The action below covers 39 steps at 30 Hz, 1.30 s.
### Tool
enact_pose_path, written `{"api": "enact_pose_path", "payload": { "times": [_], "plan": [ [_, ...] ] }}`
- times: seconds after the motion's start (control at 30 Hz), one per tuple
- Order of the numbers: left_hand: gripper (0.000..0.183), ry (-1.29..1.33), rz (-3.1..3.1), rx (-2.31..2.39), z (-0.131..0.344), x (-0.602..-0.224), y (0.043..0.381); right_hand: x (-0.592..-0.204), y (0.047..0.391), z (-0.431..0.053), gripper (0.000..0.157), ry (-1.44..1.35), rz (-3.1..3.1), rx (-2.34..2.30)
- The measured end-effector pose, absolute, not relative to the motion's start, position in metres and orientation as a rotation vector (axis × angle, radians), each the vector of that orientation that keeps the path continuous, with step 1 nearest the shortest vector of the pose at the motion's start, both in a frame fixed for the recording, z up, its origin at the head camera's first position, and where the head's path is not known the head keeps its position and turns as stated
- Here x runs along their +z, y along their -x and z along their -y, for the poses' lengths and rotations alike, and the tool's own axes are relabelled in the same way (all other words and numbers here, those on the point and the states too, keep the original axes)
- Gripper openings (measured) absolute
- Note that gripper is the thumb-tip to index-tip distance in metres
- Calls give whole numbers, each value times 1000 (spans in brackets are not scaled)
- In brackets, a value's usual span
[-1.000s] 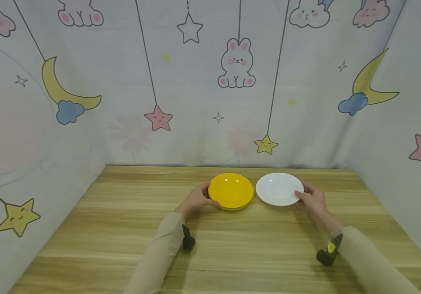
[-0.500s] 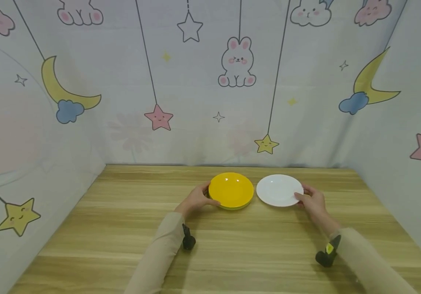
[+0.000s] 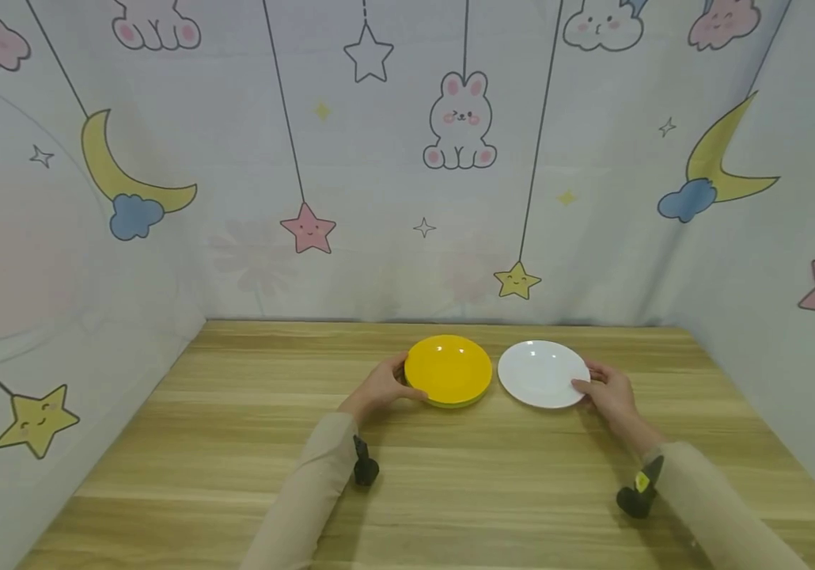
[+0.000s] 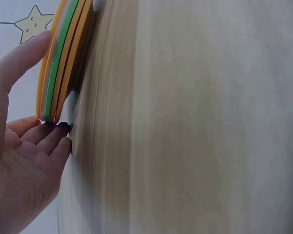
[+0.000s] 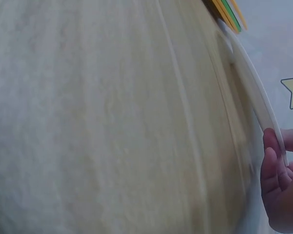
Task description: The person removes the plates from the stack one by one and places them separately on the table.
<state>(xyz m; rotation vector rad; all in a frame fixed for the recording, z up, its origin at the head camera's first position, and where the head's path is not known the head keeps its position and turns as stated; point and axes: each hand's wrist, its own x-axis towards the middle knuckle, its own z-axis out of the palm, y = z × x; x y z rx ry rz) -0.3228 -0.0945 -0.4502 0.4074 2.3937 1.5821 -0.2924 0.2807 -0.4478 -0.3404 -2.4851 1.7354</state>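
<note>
A stack of plates with a yellow plate on top stands toward the back of the table. In the left wrist view its layered rims show, with a green plate between orange-yellow ones. My left hand holds the stack's left side, thumb at the near rim and fingers against the edge. Just right of the stack is a white plate, whose right rim my right hand pinches, thumb on top and fingers beneath. In the right wrist view the white plate appears raised off the tabletop.
The wood-grain table reaches back to a white curtain printed with stars, moons and a rabbit. Similar curtains close off the left and right sides. Small black devices are strapped to both wrists.
The white plate in my right hand has come slightly nearer to me and a little to the right, its face tipping more toward the head camera. My left hand and the stack stay put.
</note>
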Motion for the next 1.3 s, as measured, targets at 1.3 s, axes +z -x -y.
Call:
{"api": "enact_pose_path", "payload": {
  "times": [1.3],
  "plan": [
    [91,-399,-2422,1557,95,-451,320,-452,294,-288,47,270,2727,1199]
  ]
}}
